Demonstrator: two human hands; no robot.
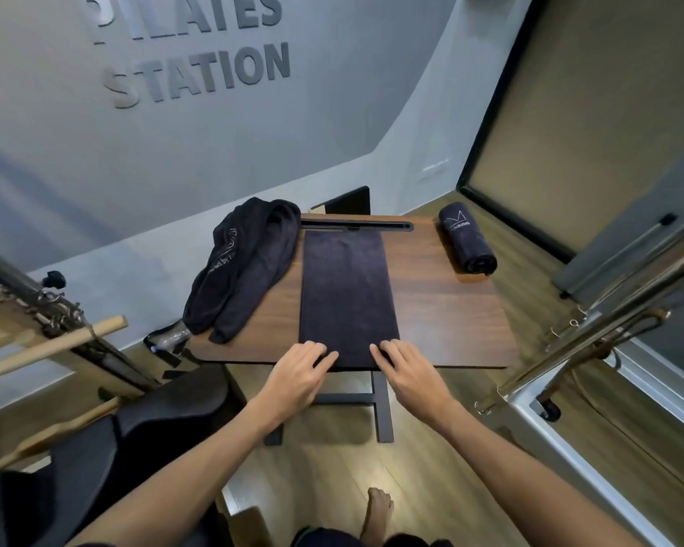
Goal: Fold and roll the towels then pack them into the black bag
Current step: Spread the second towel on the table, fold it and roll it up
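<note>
Pressing down on the near end of a folded towel (346, 294): both hands sit at its front edge, at the near edge of the counter (447, 309). Left hand (299, 369) rests on the towel's near-left corner, fingers bent, tips on the cloth. Right hand (405, 369) mirrors it on the near-right corner, fingers spread and slightly bent. Cannot tell if either hand actually pinches the fabric or just rests on it; no lifted fold visible.

Towel is a long dark strip, lying flat, running from the near edge of the counter to the slot (358, 225) at the far edge. Centered on the wood top.

Loose towels (239, 270), dark, unfolded, heaped on the left side of the counter, hanging partly over the left edge, just beside the flat strip. White lettering on them, only partly legible.

Rolled towel (466, 238), dark with a white logo, lies at the far-right corner of the counter, well apart from the strip.

Black bag (87, 459) appears to be the dark mass low left, on the floor side, below the counter; shape unclear.

Wall sign (198, 69) reads "STATION". Bare foot (378, 511) on the wood floor at bottom.
</note>
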